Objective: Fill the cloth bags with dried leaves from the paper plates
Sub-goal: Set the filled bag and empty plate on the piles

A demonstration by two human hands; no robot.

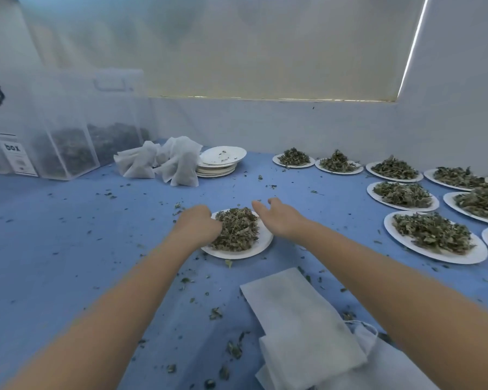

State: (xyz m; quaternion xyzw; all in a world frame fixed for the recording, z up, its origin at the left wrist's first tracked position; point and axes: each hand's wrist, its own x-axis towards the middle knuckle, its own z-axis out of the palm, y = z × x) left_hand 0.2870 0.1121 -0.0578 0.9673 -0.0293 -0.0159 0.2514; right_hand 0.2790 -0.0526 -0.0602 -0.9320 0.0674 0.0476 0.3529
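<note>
While the left hand digs curled fingers into the dried leaves on the paper plate, the right hand hovers beside it, fingers spread.

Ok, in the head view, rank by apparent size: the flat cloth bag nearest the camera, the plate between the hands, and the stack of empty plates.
1. Flat cloth bag, largest, though it lies nearest the camera.
2. Plate between the hands.
3. Stack of empty plates, smallest, but farthest away, so true size is unsure.
</note>
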